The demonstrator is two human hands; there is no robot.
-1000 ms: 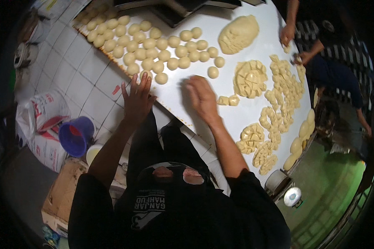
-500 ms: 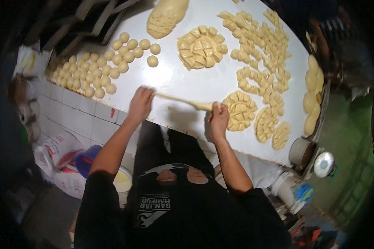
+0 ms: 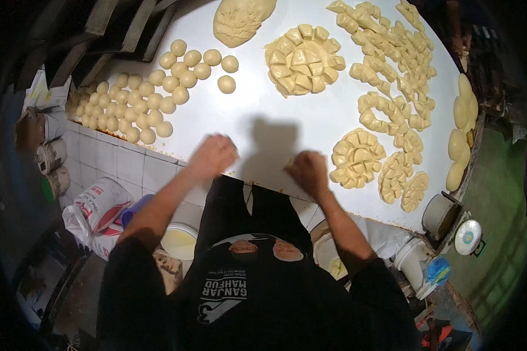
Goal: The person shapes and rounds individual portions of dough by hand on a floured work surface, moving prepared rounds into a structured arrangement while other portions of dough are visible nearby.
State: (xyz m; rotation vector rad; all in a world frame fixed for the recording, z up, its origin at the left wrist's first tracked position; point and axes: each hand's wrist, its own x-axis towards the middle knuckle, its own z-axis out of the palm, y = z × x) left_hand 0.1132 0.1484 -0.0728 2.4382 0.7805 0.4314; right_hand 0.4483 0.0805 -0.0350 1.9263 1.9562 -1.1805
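My left hand (image 3: pixel 215 153) is blurred by motion near the front edge of the white table (image 3: pixel 216 111); whether it holds anything cannot be made out. My right hand (image 3: pixel 303 168) is curled over the edge, with a small pale bit at its fingertips, too blurred to name. Several round dough balls (image 3: pixel 140 108) lie to the left. A large dough lump (image 3: pixel 243 17) is at the back. Rosettes of cut dough (image 3: pixel 357 158) and twisted pieces (image 3: pixel 392 52) cover the right part, with long smooth dough pieces (image 3: pixel 459 140) along the right edge.
Dark metal trays (image 3: pixel 99 35) stand at the back left. Below are white sacks (image 3: pixel 93 210), a blue bucket (image 3: pixel 133 207) and a tub of pale contents (image 3: pixel 178 241). A pot (image 3: pixel 436 213), a round lid (image 3: pixel 468 237) and white containers (image 3: pixel 410 260) are at the right.
Half a second ago both hands held a stretched dough strip between them; it no longer shows. Both hands have moved slightly, the left downward. The view has swung rightward since one second ago.
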